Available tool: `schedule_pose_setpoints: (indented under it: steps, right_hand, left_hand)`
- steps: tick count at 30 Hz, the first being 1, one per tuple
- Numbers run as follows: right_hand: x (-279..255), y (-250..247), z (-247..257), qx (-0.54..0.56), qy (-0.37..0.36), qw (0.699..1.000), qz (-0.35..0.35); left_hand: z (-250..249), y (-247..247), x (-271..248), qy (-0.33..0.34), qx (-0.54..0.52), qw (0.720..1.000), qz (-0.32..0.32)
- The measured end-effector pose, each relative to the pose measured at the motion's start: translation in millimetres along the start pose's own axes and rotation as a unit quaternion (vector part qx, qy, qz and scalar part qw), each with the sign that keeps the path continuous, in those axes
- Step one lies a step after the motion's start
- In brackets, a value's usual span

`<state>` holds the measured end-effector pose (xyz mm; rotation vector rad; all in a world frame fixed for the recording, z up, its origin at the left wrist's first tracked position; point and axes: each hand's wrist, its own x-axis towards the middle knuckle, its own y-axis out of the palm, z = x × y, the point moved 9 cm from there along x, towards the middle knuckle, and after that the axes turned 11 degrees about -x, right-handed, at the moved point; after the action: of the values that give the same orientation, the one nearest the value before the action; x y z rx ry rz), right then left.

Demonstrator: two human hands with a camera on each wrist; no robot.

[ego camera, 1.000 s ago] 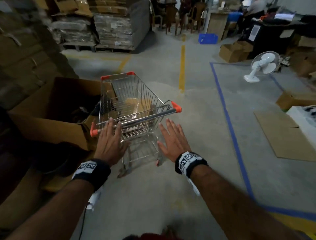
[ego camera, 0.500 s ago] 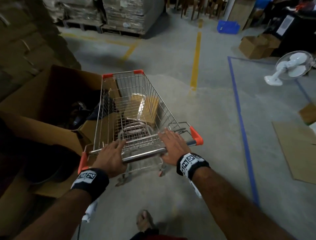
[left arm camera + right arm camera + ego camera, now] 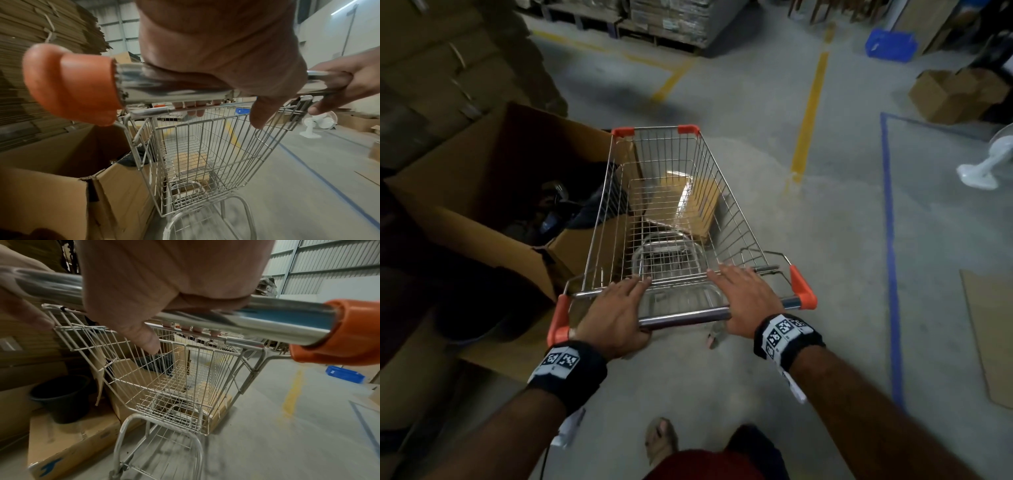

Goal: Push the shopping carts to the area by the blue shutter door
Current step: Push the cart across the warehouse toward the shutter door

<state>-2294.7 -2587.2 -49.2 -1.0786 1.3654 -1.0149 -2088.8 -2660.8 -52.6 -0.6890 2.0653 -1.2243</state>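
A wire shopping cart (image 3: 671,205) with orange corner caps stands right in front of me, and its basket holds nothing. Both palms lie on its chrome handle (image 3: 685,317). My left hand (image 3: 616,308) is near the left orange cap, my right hand (image 3: 748,298) toward the right cap. On each hand the fingers stretch forward, with their tips on the basket's rear rail. In the left wrist view the left hand (image 3: 216,48) presses on the handle (image 3: 174,87) with the thumb hanging below. The right wrist view shows the same for my right hand (image 3: 164,280). No blue shutter door is in view.
A large open cardboard box (image 3: 482,212) sits tight against the cart's left side, with a black bucket (image 3: 61,395) beside it. A small carton (image 3: 688,205) lies at the cart's front. Ahead are a yellow floor line (image 3: 808,113) and a blue tape line (image 3: 890,240). A white fan (image 3: 986,168) stands to the right.
My hands, spread above the handle a second ago, have come down onto it and now lie flat on the bar. I have stepped closer, so the cart fills more of the view.
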Motion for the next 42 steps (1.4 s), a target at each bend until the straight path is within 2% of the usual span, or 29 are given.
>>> schedule_pose_setpoints:
  steps: [9, 17, 26, 31, 37, 42]
  right_hand:
    - [-3, 5, -4, 0.020, -0.041, 0.999, -0.003]
    - [-34, 10, -27, 0.033, -0.109, 0.993, -0.017]
    - [-84, 23, -95, 0.015, -0.180, 0.984, -0.006]
    - [-111, 36, -126, -0.008, -0.209, 0.978, -0.012]
    - [-154, 50, -157, -0.042, -0.247, 0.968, -0.030]
    - [-200, 64, -191, -0.048, -0.267, 0.962, -0.028]
  left_hand:
    - [-8, 4, -2, -0.035, -0.024, 0.999, 0.024]
    - [-53, 19, -24, -0.071, -0.015, 0.997, -0.021]
    - [-155, 60, -54, -0.148, -0.059, 0.985, -0.073]
    - [-197, 93, -66, -0.190, -0.064, 0.978, -0.064]
    - [-255, 125, -86, -0.210, -0.083, 0.972, -0.072]
    - [-309, 161, -105, -0.231, -0.087, 0.963, -0.109]
